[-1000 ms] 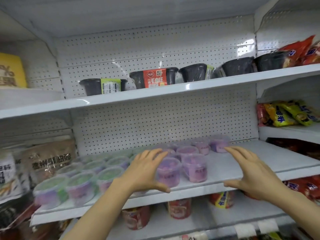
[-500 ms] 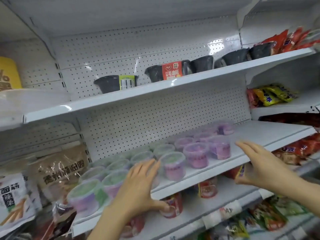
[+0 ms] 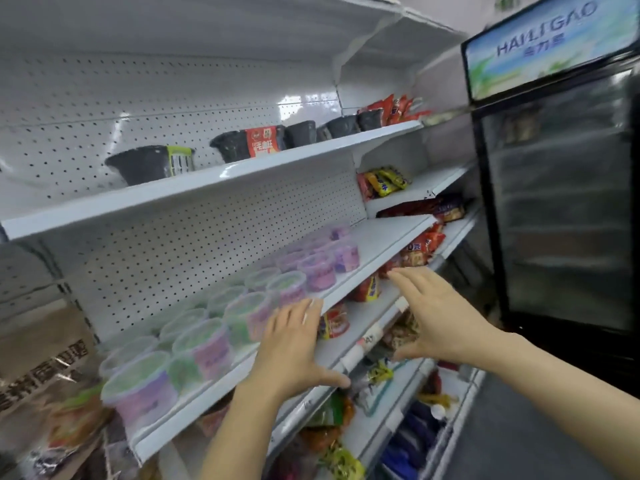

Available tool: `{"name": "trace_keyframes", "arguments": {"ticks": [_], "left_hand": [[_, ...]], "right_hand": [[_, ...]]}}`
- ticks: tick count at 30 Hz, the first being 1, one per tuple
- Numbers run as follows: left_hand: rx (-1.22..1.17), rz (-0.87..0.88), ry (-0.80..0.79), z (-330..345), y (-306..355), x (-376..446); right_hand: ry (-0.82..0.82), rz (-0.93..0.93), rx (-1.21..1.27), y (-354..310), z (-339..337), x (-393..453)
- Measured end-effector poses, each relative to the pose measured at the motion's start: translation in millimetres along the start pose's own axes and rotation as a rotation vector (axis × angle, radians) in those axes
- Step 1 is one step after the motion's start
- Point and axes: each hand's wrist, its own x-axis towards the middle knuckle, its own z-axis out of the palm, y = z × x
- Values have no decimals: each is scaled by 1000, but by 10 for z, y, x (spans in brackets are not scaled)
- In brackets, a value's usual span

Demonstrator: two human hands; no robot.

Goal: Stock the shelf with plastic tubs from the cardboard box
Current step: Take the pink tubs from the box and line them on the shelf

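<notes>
Now both hands hang in front of the middle shelf (image 3: 374, 247), holding nothing. The left hand (image 3: 294, 348) has its fingers (image 3: 298, 315) straight and close together, pointing up, with the thumb stretched out to the side; its fingertips overlap the shelf's front edge in the view, though whether they touch it cannot be told. The right hand (image 3: 436, 317) is beyond the shelf's front edge on the fridge side, palm turned toward the left hand, fingers straight and loosely spread, apart from everything.

On the shelf the plastic tubs (image 3: 207, 344) stand upright in rows running from the near end back toward the pegboard wall (image 3: 194, 233). The nearer tubs show green contents with purple labels; the farther ones (image 3: 322, 268) look purple throughout. Past the last purple tub the shelf surface is bare white up to its far end. The cardboard box is out of view.

Above the shelf, on the next board up, black bowls (image 3: 149, 164) stand in a line, one with a red sleeve (image 3: 261, 142). Below the shelf are red cups (image 3: 334, 322) and mixed snack packets (image 3: 346, 455), blurred. Beyond the shelf's far end hang yellow and red packets (image 3: 384, 180), and next to those stands a glass-door fridge (image 3: 561, 209) with a lit header sign (image 3: 543, 39).
</notes>
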Motion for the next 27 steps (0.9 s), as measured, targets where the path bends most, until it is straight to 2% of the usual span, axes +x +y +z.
{"name": "trace_keyframes", "arguments": {"ticks": [4, 7, 12, 18, 27], "left_hand": [[71, 153, 17, -143, 510, -251], [175, 188, -14, -330, 483, -540], [185, 128, -13, -481, -35, -907], [127, 150, -6, -257, -737, -1144], [11, 318, 32, 557, -1604, -1939]], "right_hand": [[19, 69, -122, 86, 4, -418], [-5, 125, -153, -14, -50, -612], [-14, 194, -188, -381, -196, -736], [-28, 234, -287, -1194, -202, -908], [-111, 330, -245, -2616, 497, -1366]]}}
